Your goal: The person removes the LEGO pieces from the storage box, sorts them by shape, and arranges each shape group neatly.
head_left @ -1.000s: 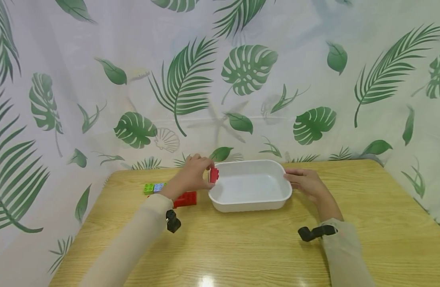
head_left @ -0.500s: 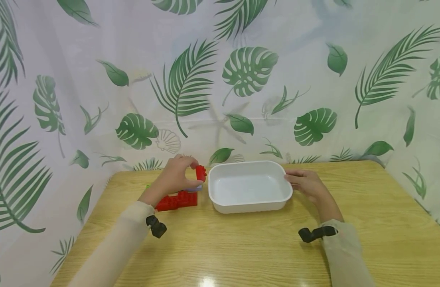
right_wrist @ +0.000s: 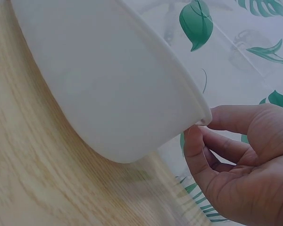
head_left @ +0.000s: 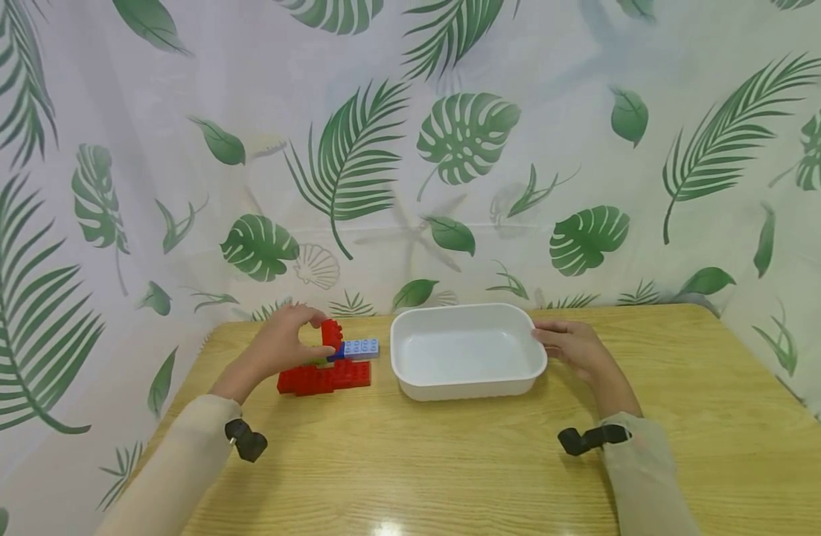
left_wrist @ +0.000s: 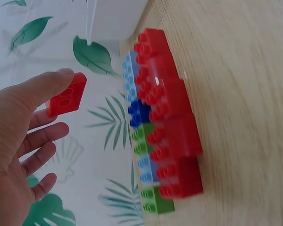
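Observation:
My left hand (head_left: 280, 344) pinches a red toy building brick (left_wrist: 70, 96) between thumb and forefinger, its hollow underside facing the left wrist camera. The brick is held over the left part of the table, above rows of bricks. In front lies a row of red bricks (left_wrist: 179, 127); behind it runs a row with light blue bricks (head_left: 361, 348), a dark blue brick (left_wrist: 139, 113) and green bricks (left_wrist: 156, 200). At the right end of a white plastic tub (head_left: 468, 389), my right hand (right_wrist: 245, 160) pinches the rim between thumb and fingers.
The wooden table (head_left: 410, 461) carries the tub at its middle back, just right of the brick rows. A white curtain (head_left: 383, 149) printed with green leaves hangs close behind the table's far edge and along the left side.
My left hand has carried the red brick leftward, from the tub's left rim to above the brick rows. The right hand keeps its grip on the tub, which stays in place.

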Motion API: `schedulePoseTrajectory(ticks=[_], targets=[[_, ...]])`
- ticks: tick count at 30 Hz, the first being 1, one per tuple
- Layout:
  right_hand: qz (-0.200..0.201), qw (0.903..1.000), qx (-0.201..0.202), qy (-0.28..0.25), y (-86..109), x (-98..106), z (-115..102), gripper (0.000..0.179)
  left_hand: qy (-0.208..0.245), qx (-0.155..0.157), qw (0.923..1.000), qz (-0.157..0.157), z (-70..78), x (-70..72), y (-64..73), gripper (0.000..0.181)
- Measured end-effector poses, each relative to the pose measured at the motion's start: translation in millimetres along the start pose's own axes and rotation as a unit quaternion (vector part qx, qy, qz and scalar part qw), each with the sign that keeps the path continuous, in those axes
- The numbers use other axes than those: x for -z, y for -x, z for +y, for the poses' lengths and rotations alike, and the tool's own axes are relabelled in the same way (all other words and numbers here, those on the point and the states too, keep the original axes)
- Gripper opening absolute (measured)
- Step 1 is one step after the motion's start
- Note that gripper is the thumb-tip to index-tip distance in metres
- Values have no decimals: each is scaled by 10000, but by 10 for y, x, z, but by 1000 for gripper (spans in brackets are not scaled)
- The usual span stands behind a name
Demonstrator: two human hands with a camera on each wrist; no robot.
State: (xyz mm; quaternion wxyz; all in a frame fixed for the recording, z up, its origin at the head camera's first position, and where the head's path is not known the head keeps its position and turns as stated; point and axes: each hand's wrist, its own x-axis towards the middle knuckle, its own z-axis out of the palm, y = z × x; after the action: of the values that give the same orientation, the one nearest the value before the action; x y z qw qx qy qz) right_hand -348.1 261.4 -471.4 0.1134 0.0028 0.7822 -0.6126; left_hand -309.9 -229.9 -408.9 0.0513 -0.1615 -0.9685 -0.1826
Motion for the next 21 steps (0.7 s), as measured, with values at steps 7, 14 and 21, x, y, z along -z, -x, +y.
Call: schedulePoseTrajectory(ticks=[7, 14, 21], targets=[[-5, 10000, 25, -74, 5, 11, -19, 61, -364, 28, 9988, 324, -219, 39, 183, 54], [0, 10000, 0, -33, 10, 4, -9, 61, -384, 197, 9979, 479, -399, 50, 360, 52], [7, 10000, 41, -2, 14, -10, -9, 60, -504, 356, 9964, 585, -587, 81, 533, 49]])
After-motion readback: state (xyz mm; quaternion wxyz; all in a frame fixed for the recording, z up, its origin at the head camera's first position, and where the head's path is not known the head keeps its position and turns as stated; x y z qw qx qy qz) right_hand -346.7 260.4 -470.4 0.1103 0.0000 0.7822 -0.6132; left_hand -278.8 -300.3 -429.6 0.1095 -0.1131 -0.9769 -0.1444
